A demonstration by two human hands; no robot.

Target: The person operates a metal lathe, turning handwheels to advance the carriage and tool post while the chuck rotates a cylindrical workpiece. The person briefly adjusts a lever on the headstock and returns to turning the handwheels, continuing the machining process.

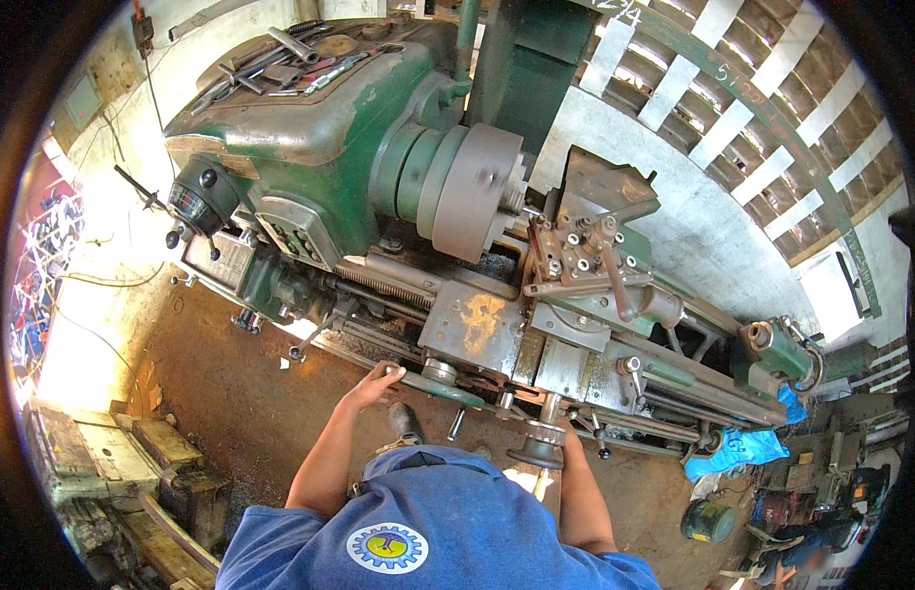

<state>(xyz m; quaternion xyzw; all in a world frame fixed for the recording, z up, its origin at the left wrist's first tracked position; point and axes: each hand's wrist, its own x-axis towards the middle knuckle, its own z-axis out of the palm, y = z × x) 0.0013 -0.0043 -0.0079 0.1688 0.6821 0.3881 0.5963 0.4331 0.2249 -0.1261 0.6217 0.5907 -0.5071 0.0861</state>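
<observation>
A large green metal lathe stretches across the view in front of me. My left hand point(372, 386) is closed around the left rim of its green carriage handwheel point(444, 389). My right hand point(568, 441) reaches beside the cross-slide dial and handle point(538, 444); its fingers are mostly hidden there. Beyond my hands lies the carriage, with a worn yellowish patch point(480, 321) on its top. A big grey chuck point(475, 192) sits on the headstock; its rim looks slightly smeared. Just right of the chuck stands the tool post point(576, 248) with several bolts and a long lever point(611, 280).
Wrenches and other loose tools point(280, 71) lie on the headstock point(310, 123). Black-knobbed levers point(208, 180) stick out at its left. The tailstock point(777, 349) stands far right, near blue plastic point(738, 452) and a green bucket point(707, 521). Worn machine parts point(133, 462) sit lower left. Another person point(822, 541) is at lower right.
</observation>
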